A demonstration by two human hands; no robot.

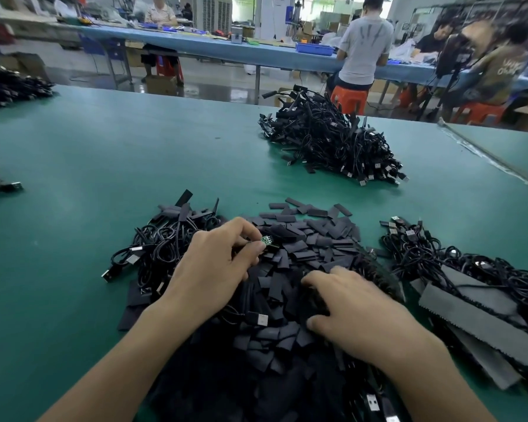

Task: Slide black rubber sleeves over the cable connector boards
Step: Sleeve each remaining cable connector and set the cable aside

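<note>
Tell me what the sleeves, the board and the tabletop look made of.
Sleeves: matte black, flat, some bent, likely rubber or shrink tubing.
Board: green with tiny parts, probably circuit-board laminate.
Tabletop: teal mat with a dull sheen, perhaps rubber or vinyl.

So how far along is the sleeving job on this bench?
Likely done: the far cable heap shows black sleeves on many ends. In hand: the left hand pinches a bare green connector board; the right hand lies on the loose sleeves, its grip unclear. No sleeve on that board yet. Left: the cable tangle at right and that many sleeves suggest plenty remains.
</note>
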